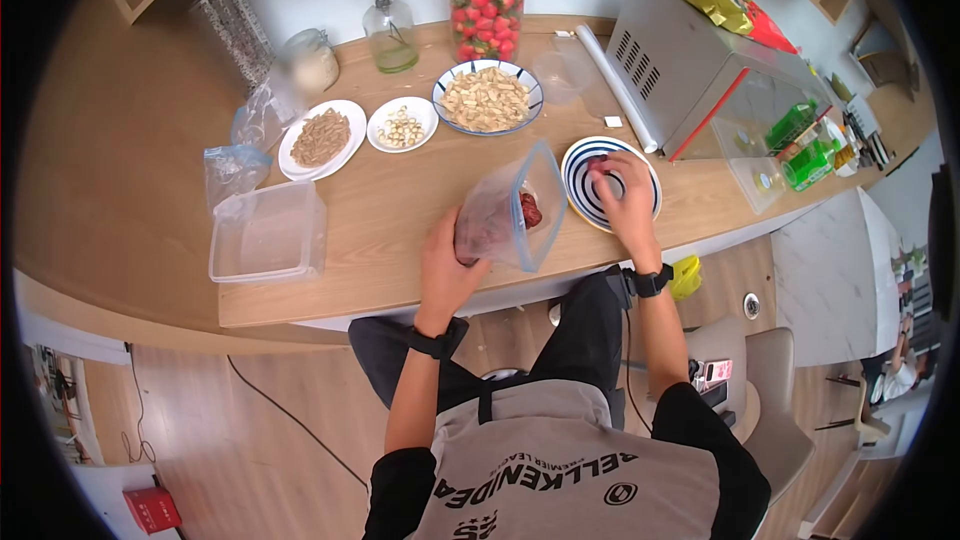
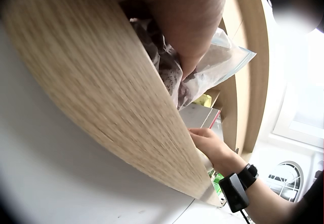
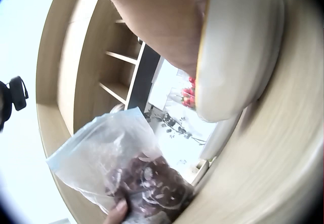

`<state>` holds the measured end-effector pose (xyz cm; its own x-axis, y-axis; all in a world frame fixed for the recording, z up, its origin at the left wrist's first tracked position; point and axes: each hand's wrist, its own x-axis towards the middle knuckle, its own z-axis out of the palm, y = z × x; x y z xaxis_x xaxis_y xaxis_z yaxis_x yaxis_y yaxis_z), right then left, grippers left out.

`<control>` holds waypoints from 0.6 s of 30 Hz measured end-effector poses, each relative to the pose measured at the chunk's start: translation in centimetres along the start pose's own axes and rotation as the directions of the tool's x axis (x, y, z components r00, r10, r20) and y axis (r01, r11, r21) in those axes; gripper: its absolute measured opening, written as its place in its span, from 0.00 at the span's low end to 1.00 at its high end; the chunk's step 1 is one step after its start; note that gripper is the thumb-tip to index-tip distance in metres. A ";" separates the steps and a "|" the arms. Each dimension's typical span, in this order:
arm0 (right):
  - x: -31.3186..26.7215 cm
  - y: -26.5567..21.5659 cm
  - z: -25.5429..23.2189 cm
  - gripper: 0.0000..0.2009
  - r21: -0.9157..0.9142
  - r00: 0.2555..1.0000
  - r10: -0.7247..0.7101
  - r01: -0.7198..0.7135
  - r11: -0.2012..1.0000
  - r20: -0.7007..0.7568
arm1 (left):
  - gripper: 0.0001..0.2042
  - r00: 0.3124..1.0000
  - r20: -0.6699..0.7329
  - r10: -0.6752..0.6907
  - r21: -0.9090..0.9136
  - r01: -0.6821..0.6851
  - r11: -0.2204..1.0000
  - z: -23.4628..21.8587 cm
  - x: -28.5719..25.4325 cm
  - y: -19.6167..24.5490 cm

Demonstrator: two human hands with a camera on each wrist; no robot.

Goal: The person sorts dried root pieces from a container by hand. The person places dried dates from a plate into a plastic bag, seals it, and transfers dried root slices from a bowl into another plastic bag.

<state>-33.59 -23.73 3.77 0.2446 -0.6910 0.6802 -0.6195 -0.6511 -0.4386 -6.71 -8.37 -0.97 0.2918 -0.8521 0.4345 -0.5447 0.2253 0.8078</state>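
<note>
My left hand [image 1: 447,275] grips the lower part of a clear zip bag [image 1: 495,210] of dark red dates [image 1: 530,210], its mouth open toward the right. In the left wrist view the fingers of this hand [image 2: 185,21] press into the bag [image 2: 217,64]. Over a blue-striped plate [image 1: 583,202], my right hand [image 1: 630,208] has curled fingers around a dark red date [image 1: 597,163]. The right wrist view has this hand [image 3: 157,24] at the dish's rim [image 3: 238,51], and the bag [image 3: 152,183] with the dates massed at its bottom.
Behind stand a bowl of pale slices [image 1: 487,100], a small plate of pale pieces [image 1: 402,126], a plate of brown strips [image 1: 321,139] and a strawberry container [image 1: 487,12]. An empty plastic box [image 1: 268,232] lies left; a grey oven [image 1: 690,60] and a white roll [image 1: 618,90] are right.
</note>
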 end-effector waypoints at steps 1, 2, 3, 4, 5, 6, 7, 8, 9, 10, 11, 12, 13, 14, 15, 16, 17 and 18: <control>0.0 -0.4 -0.3 0.09 0.140 0.990 0.088 -0.071 0.988 -0.113 | 0.38 1.000 -0.009 -0.002 0.001 0.002 1.000 0.0 0.0 0.1; 0.1 -1.2 -0.9 0.08 0.336 0.957 0.217 -0.144 0.931 -0.190 | 0.38 1.000 -0.004 -0.015 0.001 0.015 1.000 -0.1 0.1 0.3; 0.2 -2.0 -1.4 0.08 0.339 0.959 0.216 -0.144 0.930 -0.185 | 0.38 1.000 0.005 -0.028 0.001 0.028 1.000 -0.1 0.0 0.3; 0.2 -2.9 -1.8 0.08 0.569 0.874 0.401 -0.188 0.801 -0.276 | 0.38 0.999 0.006 -0.032 0.003 0.032 0.999 0.0 0.0 0.0; 0.2 -3.8 -2.4 0.08 0.764 0.747 0.589 -0.174 0.622 -0.309 | 0.38 0.999 0.006 -0.032 -0.017 0.032 0.999 0.2 -0.2 -0.4; 0.2 -4.9 -3.4 0.11 0.768 0.775 0.564 -0.167 0.618 -0.286 | 0.38 0.999 0.009 -0.030 -0.038 0.031 0.999 0.3 -0.2 -0.6; 0.3 -5.8 -4.1 0.11 0.766 0.768 0.571 -0.172 0.619 -0.289 | 0.38 0.999 0.021 -0.030 -0.038 0.031 0.999 0.4 -0.2 -0.6; 0.3 -6.6 -4.7 0.12 0.578 0.932 0.285 -0.106 0.809 -0.226 | 0.38 1.000 0.015 -0.019 -0.041 0.020 0.999 0.4 -0.1 -0.6; 0.5 -7.6 -5.1 0.13 0.377 0.997 -0.011 0.039 0.925 -0.074 | 0.38 1.000 0.006 -0.008 -0.042 0.008 0.999 0.3 0.0 -0.5; 0.7 -8.8 -5.1 0.14 0.266 0.996 -0.064 0.078 0.961 -0.058 | 0.38 1.000 0.007 -0.008 -0.042 0.008 0.999 0.3 0.0 -0.4; 0.7 -8.4 -4.8 0.14 0.266 0.996 -0.064 0.077 0.961 -0.055 | 0.38 1.000 0.003 -0.016 -0.052 0.016 0.999 0.3 0.0 -0.3; 0.6 -7.4 -4.3 0.13 0.293 0.999 0.009 0.001 0.956 -0.034 | 0.38 1.000 -0.004 -0.027 -0.064 0.027 0.998 0.3 -0.1 -0.2; 0.5 -6.1 -3.7 0.13 0.316 0.997 0.078 -0.071 0.946 -0.008 | 0.38 0.999 -0.012 -0.034 -0.069 0.033 0.997 0.3 -0.2 -0.2; 0.4 -4.5 -3.2 0.15 0.277 0.989 0.132 -0.145 0.950 0.065 | 0.38 1.000 -0.014 -0.016 -0.054 0.016 0.998 0.2 -0.2 -0.1; 0.5 -3.2 -2.7 0.15 0.275 0.989 0.132 -0.145 0.950 0.067 | 0.38 1.000 -0.011 0.005 -0.038 -0.005 0.999 0.1 -0.2 -0.1; 0.6 -1.8 -2.1 0.17 0.145 0.993 0.070 -0.083 0.986 0.094 | 0.38 1.000 -0.011 0.007 -0.039 -0.007 0.999 0.2 -0.2 -0.1; 0.6 -0.9 -1.4 0.18 0.014 0.992 0.014 -0.015 1.000 0.126 | 0.38 1.000 -0.010 0.005 -0.036 -0.006 0.999 0.2 -0.1 -0.1; 0.3 -0.2 -0.7 0.20 -0.063 0.991 0.035 -0.026 0.998 0.133 | 0.38 1.000 -0.011 0.004 -0.032 -0.004 0.999 0.2 0.0 -0.1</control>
<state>-33.90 -23.56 4.51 0.3201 -0.7487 0.5805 -0.6716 -0.6115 -0.4183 -6.79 -8.49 -1.10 0.2982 -0.8462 0.4417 -0.5207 0.2436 0.8182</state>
